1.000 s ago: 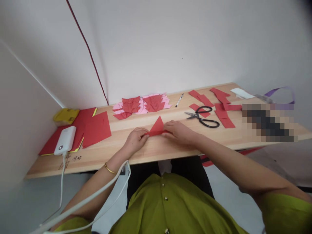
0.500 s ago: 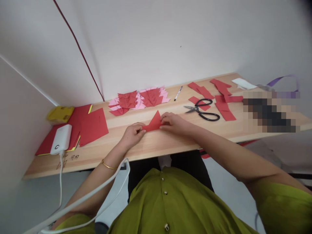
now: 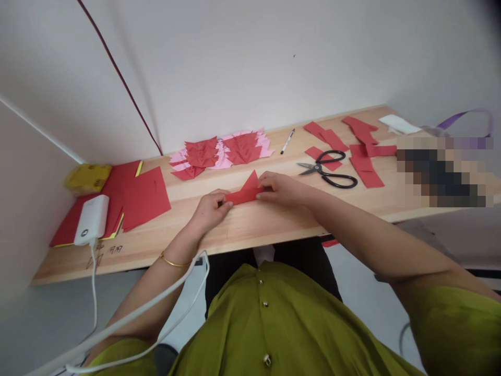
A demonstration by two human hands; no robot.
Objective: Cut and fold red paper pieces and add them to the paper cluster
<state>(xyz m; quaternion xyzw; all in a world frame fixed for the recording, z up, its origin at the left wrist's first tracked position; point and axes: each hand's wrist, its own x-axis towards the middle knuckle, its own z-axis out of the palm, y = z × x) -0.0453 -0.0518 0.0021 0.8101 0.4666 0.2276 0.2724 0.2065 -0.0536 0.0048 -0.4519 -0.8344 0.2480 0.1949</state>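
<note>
Between my two hands is a strip of red paper (image 3: 243, 195), low over the middle of the table, with a pointed flap standing up from its right part. My left hand (image 3: 212, 209) pinches the strip's left end between thumb and fingers. At the other end my right hand (image 3: 276, 189) grips the paper beside the base of the flap, its fingertips partly hiding it. Black-handled scissors (image 3: 327, 169) lie to the right of my right hand, blades toward the left.
Folded red and pink paper pieces (image 3: 223, 151) lie along the wall beside a pen (image 3: 287, 141). Red strips (image 3: 366, 166) are scattered at the right. Red sheets (image 3: 146, 200) and a white power bank (image 3: 92, 219) occupy the left; its white cable (image 3: 94, 292) passes across my left arm.
The view has shifted slightly. Both hands keep hold of the red paper, and more of the strip's lower band shows between them.
</note>
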